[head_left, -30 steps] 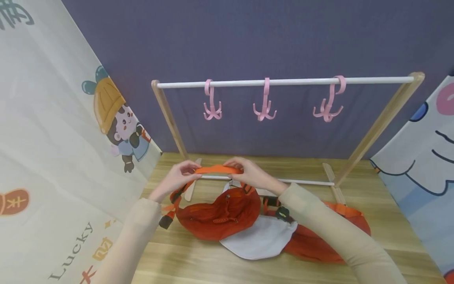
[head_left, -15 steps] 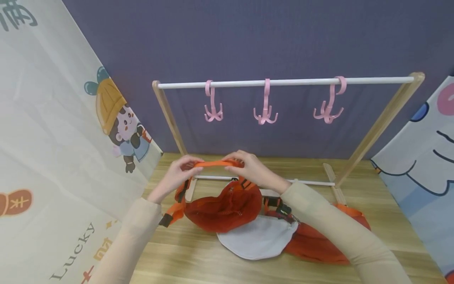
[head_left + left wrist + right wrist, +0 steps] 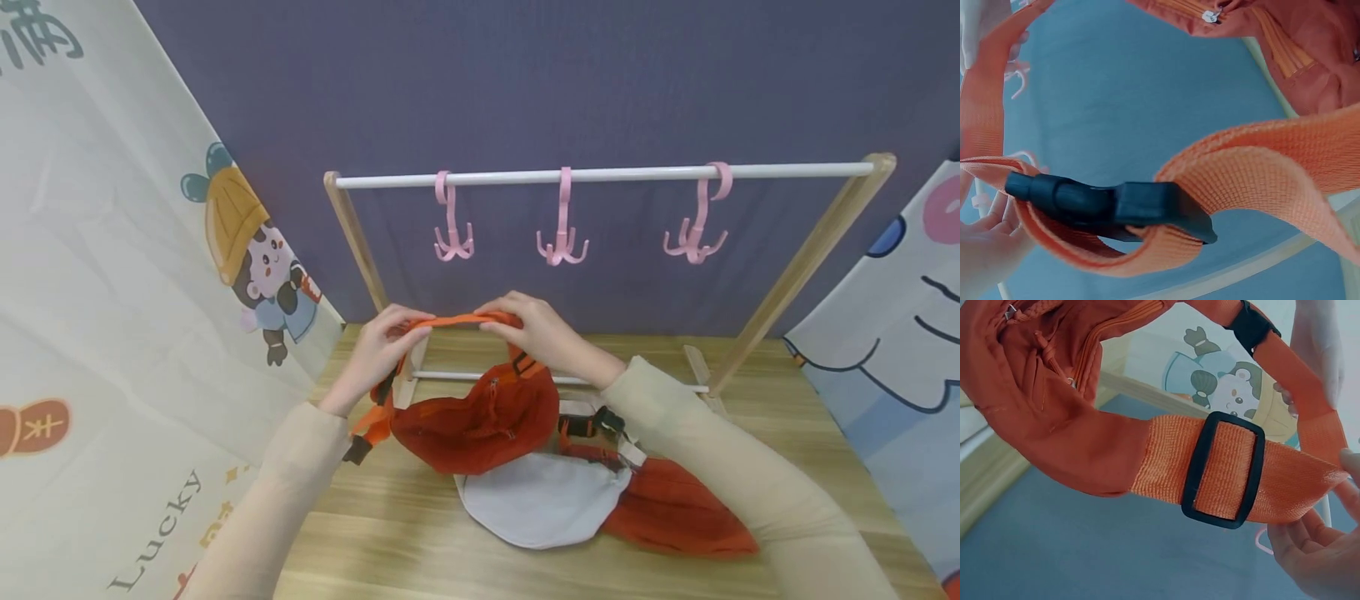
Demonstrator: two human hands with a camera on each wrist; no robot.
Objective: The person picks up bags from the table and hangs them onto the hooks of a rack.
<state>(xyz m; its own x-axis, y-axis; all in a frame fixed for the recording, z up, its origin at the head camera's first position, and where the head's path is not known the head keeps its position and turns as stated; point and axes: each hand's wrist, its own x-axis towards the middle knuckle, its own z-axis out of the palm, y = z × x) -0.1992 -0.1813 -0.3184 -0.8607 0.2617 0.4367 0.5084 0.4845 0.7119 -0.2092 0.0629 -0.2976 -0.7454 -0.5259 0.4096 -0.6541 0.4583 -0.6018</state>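
Observation:
A red waist bag (image 3: 480, 425) hangs by its orange strap (image 3: 457, 320), its lower part in front of a white bag. My left hand (image 3: 384, 343) pinches the strap's left part between thumb and fingers. A short way to the right, my right hand (image 3: 542, 332) pinches the same strap, so a stretch of webbing runs taut between them. In the left wrist view a black buckle (image 3: 1110, 203) hangs on the strap near the left hand (image 3: 988, 250). A black slider (image 3: 1222, 469) sits on the webbing close to the right hand (image 3: 1316, 550) in the right wrist view.
Behind the hands stands a rack with a white rail (image 3: 630, 174) and wooden posts (image 3: 806, 267). Pink hooks (image 3: 453, 233) hang from the rail. A white bag (image 3: 540, 504) and another red bag (image 3: 675, 508) lie on the wooden table (image 3: 390, 542). Printed curtains flank both sides.
Both hands have risen, lifting the strap and the red waist bag upward. The white bag and the other red bag stay on the table.

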